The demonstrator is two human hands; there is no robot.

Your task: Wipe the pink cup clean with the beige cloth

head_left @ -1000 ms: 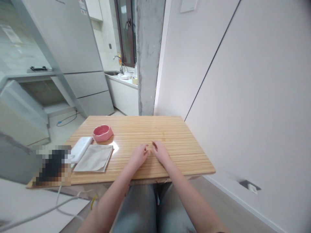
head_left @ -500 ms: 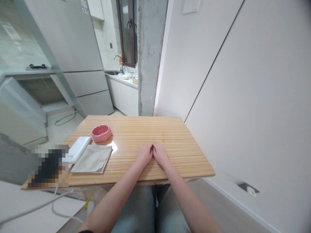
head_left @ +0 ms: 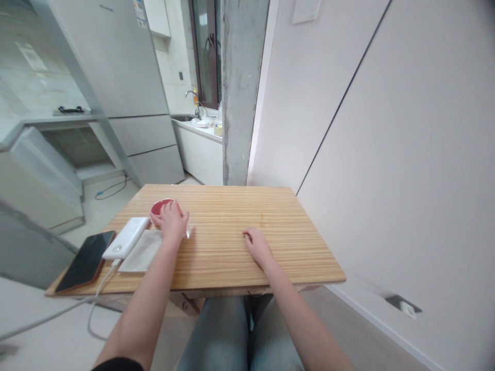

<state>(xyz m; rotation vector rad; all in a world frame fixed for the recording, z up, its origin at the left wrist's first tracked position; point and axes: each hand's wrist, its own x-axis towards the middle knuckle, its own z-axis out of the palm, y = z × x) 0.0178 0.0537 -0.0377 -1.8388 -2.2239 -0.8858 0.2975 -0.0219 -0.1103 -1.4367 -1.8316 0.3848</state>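
Note:
The pink ashtray (head_left: pixel 157 209) stands at the back left of the wooden table (head_left: pixel 224 206). My left hand (head_left: pixel 173 220) is over its right side, fingers spread, with the thumb apart on the right; part of the ashtray is hidden beneath it. Whether the fingertips touch the rim I cannot tell. Below that wrist lies a folded grey cloth (head_left: pixel 141 253), partly covered by my forearm. My right hand (head_left: pixel 257 244) rests on the tabletop right of the middle, its fingers curled closed. A tiny dark spot shows by those fingertips, too small to name.
A white power bank (head_left: pixel 128 236) lies left of the cloth, with a white cable (head_left: pixel 103 281) running off the table's front edge. Beside it is a black phone (head_left: pixel 85 262). A white wall (head_left: pixel 386 154) flanks the right side; a concrete pillar (head_left: pixel 244 93) stands behind.
My hands were together at the middle of the table. The left one has moved left and forward to the ashtray; the right one has stayed in place.

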